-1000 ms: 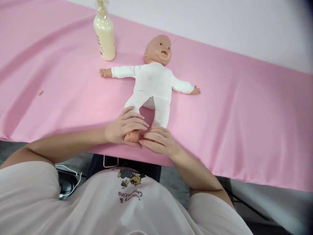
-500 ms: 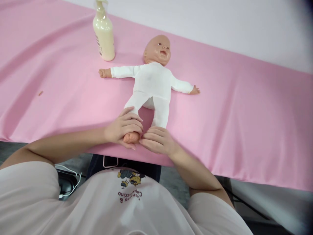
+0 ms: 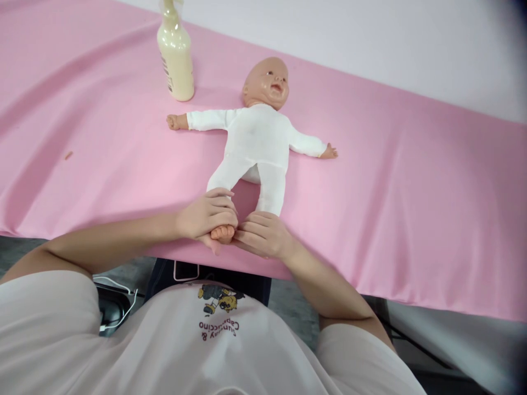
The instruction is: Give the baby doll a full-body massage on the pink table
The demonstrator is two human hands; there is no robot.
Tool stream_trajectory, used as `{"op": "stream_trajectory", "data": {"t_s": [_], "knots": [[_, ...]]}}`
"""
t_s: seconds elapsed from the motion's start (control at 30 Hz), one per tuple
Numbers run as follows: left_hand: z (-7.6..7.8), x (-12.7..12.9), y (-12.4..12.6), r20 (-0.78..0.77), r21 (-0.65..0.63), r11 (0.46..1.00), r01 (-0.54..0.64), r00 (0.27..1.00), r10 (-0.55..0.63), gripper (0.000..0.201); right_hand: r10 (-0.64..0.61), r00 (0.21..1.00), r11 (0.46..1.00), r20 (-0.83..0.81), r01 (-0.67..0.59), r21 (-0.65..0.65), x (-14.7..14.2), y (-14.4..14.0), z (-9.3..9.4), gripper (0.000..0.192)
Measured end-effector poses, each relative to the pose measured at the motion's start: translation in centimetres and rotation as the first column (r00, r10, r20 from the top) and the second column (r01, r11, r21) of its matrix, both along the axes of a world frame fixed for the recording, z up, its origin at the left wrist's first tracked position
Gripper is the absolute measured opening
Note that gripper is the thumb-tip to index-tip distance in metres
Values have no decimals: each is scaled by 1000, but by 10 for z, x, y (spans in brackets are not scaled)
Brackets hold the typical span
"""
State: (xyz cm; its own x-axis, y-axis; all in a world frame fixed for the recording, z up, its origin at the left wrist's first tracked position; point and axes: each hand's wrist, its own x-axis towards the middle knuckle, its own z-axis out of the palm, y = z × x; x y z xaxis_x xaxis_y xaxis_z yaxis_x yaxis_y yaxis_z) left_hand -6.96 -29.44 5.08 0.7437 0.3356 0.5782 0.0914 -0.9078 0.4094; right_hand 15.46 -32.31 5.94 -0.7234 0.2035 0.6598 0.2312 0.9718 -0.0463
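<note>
Small mark [image 3: 68, 156]: a brownish speck on the pink sheet at far left, well apart from everything else
Pink sheet [image 3: 411, 219]: covers the table and hangs over the near edge, lightly creased
Lotion bottle [image 3: 176, 57]: cream-coloured pump bottle, upright at the back, just beyond the doll's outstretched arm and not touching it
Doll [image 3: 258, 137]: baby doll in a white bodysuit, on its back in the middle of the sheet, arms spread wide, head toward the far side, legs toward the person
Left hand [image 3: 208, 215]: curled round the doll's bare foot [image 3: 223, 233] at the table's near edge, fingers wrapped over the top and thumb seemingly beneath, a closed but gentle-looking hold; only the toes show
Right hand [image 3: 261, 235]: lies just beside the left, fingers loosely bent and nearly flat, fingertips touching the held foot's inner side; it seems to cover the end of the other leg, though whether it grips anything cannot be told
Step in hand: judging by the grip, the foot is being rubbed or held steady between the two hands, the bottle untouched
Next move calls for: light pressure only, since the doll is soft and light and a hard pull would likely drag it toward the edge; the right hand steadying the other leg would help
</note>
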Motion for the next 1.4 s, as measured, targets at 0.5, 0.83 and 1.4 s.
{"op": "stream_trajectory", "data": {"t_s": [0.5, 0.83, 1.4], "knots": [[-1, 2, 4, -13, 57, 997, 49, 999, -49, 63, -41, 999, 998, 12, 40, 37, 1, 3, -2, 17], [2, 5, 1, -15, 129, 991, 37, 999, -35, 39, -23, 999, 1000, 48, 23, 1, 5, 4, -2, 21], [-13, 15, -9, -234, 191, 955, 226, 956, -179, 24, -179, 975, 977, -129, 161, -141, 6, 12, -3, 11]]}}
